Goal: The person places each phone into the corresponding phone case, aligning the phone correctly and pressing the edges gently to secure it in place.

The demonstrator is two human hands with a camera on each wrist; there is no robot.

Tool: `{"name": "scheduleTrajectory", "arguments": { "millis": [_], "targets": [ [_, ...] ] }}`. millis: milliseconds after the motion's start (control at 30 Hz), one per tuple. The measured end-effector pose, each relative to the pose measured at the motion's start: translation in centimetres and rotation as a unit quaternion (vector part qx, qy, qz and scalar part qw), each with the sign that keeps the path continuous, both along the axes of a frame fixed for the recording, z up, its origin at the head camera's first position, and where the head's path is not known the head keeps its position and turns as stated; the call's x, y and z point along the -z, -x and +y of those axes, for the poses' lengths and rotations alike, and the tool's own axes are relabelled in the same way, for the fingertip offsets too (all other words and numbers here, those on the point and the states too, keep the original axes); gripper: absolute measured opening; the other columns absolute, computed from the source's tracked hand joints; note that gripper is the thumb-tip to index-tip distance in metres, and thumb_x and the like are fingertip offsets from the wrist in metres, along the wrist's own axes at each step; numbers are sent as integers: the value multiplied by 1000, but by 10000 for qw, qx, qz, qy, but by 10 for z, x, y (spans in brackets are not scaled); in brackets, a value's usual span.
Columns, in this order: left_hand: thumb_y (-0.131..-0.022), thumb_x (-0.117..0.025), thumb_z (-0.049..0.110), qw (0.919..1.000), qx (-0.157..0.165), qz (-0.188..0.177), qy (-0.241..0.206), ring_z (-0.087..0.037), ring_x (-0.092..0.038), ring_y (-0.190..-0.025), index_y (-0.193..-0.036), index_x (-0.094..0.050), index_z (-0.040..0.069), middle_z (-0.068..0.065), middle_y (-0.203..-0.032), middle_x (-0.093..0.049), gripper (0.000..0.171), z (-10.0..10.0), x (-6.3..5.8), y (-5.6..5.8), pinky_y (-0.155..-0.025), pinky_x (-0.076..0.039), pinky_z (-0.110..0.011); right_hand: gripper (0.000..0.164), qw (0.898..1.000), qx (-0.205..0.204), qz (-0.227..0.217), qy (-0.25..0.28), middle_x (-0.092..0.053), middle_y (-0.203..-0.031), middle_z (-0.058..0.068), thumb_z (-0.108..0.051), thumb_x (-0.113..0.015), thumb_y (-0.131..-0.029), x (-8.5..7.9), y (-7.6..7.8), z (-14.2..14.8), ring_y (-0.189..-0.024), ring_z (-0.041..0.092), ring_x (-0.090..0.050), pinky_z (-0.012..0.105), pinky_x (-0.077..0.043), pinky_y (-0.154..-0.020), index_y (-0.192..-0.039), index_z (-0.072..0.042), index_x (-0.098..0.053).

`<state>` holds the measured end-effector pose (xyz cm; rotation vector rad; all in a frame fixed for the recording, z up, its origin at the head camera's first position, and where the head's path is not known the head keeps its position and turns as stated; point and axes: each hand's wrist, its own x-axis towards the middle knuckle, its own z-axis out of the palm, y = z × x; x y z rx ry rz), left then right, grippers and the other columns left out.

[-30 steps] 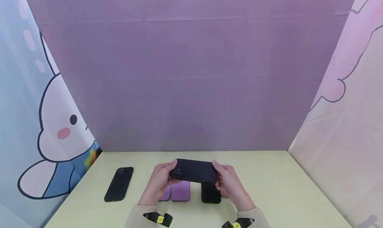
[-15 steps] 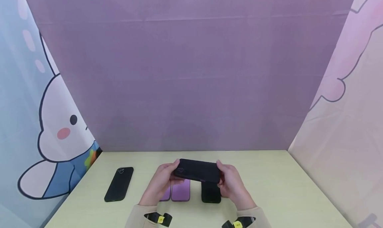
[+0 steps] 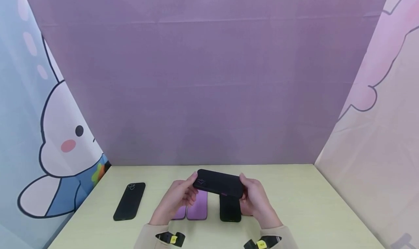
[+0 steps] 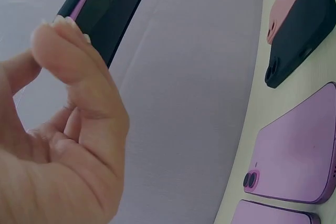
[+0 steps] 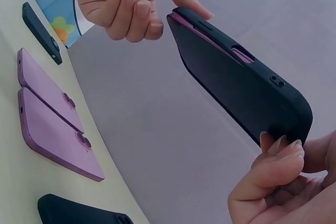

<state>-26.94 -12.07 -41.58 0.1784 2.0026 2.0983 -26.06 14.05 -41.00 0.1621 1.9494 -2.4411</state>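
Note:
Raised over the table is a purple phone (image 5: 242, 53) in a black phone case (image 3: 217, 183), screen side down. Along one long side the phone's purple edge stands out of the case near the left end. My right hand (image 3: 258, 200) pinches the right end, thumb on the back and fingertips (image 5: 283, 148) underneath on the screen side. My left hand (image 3: 176, 198) has its straight thumb at the camera corner. Its other fingers (image 5: 134, 14) are loosely curled, apart from the phone.
Two purple phones (image 3: 197, 207) lie side by side below my hands. A black case (image 3: 230, 209) lies to their right, with a pink case (image 4: 286, 3) beside it, partly hidden by my right hand. Another black-backed phone (image 3: 130, 201) lies at the left.
The cased phone has moved a little right and up, its tilt slightly greater. My left fingers have come away from its underside and curled, the thumb staying at the corner.

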Motion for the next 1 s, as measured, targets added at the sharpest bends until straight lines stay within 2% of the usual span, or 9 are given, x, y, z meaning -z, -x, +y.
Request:
{"name": "scheduleTrajectory", "arguments": {
  "millis": [367, 533, 700, 833, 1000],
  "targets": [
    [-98, -66, 42, 9989, -348, 294, -53, -11, -53, -51, -75, -64, 1, -1, -61, -59, 47, 3, 1, -1, -49, -49, -21, 34, 9999, -116, -67, 53, -47, -62, 0, -25, -56, -104, 2, 2, -3, -47, 9, -36, 19, -28, -44, -77, -5, -59],
    [-100, -64, 42, 9985, -425, 325, -115, -11, -54, -53, -79, -65, 2, 0, -62, -60, 45, 4, 0, 0, -51, -49, -22, 34, 9999, -124, -92, 49, -47, -64, 0, -27, -57, -104, 2, 1, -4, -46, 8, -35, 18, -29, -44, -78, -4, -59],
    [-102, -59, 43, 9983, -341, 358, -294, -12, -64, -61, -94, -68, -2, -4, -71, -67, 46, 5, 1, 1, -61, -56, -25, 34, 9996, -148, -84, 203, -47, -61, -1, -27, -57, -104, 2, 0, -4, -45, 8, -37, 19, -29, -44, -76, -7, -59],
    [-105, -55, 39, 9970, -428, 268, -581, -15, -69, -66, -107, -65, -9, -8, -76, -70, 49, 6, 1, 2, -66, -59, -27, 37, 9984, -349, -227, 380, -47, -56, -3, -26, -55, -102, 1, -1, -5, -42, 6, -38, 17, -29, -42, -69, -11, -57],
    [-107, -52, 35, 9952, -649, 179, -709, -14, -66, -60, -103, -65, -8, -7, -71, -67, 45, 5, 0, 1, -60, -57, -25, 40, 9957, -781, -496, 82, -44, -52, -4, -24, -52, -95, 1, -4, -7, -40, 6, -39, 17, -30, -40, -57, -14, -48]
  ]
}}
